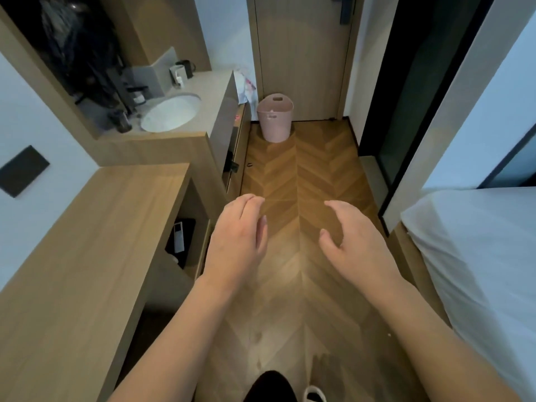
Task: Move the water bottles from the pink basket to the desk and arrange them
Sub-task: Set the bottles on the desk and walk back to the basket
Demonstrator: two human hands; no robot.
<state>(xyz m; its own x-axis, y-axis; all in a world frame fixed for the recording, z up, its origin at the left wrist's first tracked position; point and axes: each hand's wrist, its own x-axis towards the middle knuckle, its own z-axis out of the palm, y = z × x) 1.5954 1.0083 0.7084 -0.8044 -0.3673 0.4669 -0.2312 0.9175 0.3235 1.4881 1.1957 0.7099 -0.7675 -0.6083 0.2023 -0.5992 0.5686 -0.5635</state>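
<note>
The pink basket [275, 118] stands on the wooden floor at the far end of the passage, in front of the door. Its inside is hidden from here, so no water bottles show. The wooden desk [87, 242] runs along the left wall, its top bare. My left hand [236, 242] and my right hand [352, 242] hover side by side over the floor in the middle, fingers relaxed and slightly curled, holding nothing. Both are well short of the basket.
A sink counter [203, 91] with cups stands beyond the desk on the left. A bed with white linen [478, 256] fills the right side. A shelf under the desk holds a remote [179, 237]. The herringbone floor [298, 175] leads to the closed door [301, 53].
</note>
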